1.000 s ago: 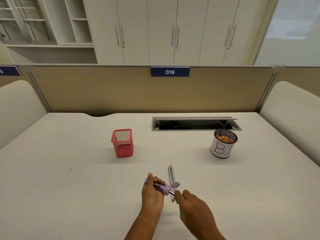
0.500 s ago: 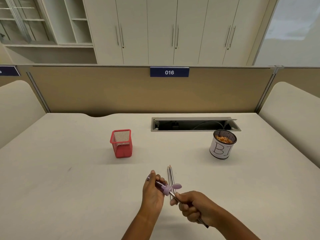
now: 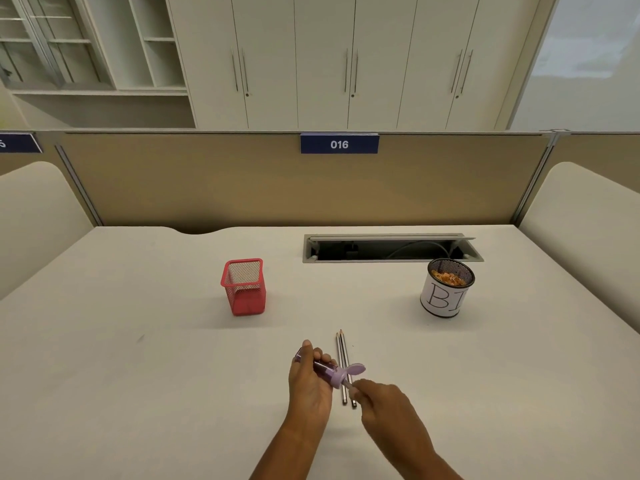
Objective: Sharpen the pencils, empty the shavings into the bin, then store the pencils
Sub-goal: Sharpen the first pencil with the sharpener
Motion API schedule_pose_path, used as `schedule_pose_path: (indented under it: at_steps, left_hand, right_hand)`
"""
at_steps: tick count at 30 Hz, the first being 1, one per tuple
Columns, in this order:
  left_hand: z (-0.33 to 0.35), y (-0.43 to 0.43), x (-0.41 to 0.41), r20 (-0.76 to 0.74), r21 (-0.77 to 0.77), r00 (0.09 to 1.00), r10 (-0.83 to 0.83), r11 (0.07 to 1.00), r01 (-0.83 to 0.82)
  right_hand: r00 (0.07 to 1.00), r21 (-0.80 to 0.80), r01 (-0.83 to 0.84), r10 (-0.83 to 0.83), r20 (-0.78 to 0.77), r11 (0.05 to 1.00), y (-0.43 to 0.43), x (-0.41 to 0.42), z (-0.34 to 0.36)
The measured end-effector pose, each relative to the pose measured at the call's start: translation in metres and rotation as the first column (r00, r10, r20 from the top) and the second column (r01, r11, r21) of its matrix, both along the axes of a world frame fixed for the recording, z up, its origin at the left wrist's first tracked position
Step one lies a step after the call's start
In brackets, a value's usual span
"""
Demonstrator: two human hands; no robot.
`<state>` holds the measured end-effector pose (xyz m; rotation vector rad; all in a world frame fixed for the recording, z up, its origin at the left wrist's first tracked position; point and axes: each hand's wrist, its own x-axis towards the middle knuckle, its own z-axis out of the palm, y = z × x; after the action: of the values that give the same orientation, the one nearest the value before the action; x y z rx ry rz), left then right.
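Note:
My left hand grips a purple tube-shaped sharpener with its lilac lid flipped open. My right hand pinches a pencil whose tip is pushed into the sharpener's mouth; almost all of that pencil is hidden by the hand. Two more pencils lie side by side on the white desk just behind the hands, points facing away. A red mesh pencil holder stands empty at centre left. A round mesh bin with a white "BI" label holds orange shavings at the right.
An open cable tray is sunk into the desk behind the bin. A tan partition with a "016" sign closes off the back. Cream side panels stand at both desk ends.
My right hand had rolled palm-up with the pencil half a second ago; it has rolled back palm-down, turning the pencil in the sharpener. My left hand has stayed put.

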<state>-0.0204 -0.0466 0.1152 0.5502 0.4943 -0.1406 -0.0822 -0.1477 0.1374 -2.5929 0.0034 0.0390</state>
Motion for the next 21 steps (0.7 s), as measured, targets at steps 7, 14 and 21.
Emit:
schedule_pose_path:
  at_steps: [7,14,21]
  left_hand:
    - [-0.003,-0.001,0.000,0.069,0.020,0.994,-0.086,0.996,0.084]
    - [-0.004,-0.001,-0.002,0.026,0.003,0.999,-0.040,0.999,0.040]
    - [-0.008,0.009,-0.001,0.003,-0.024,1.000,-0.003,1.000,0.003]
  right_hand:
    - [0.590,0.648,0.702,0.269,-0.761,0.294,-0.027,0.015,0.009]
    - [0.916,0.568,0.236,0.014,-0.401,0.789,-0.009,0.009,0.009]
    - [0.976,-0.190,-0.052,0.090,0.200,0.980,-0.006,-0.002,-0.023]
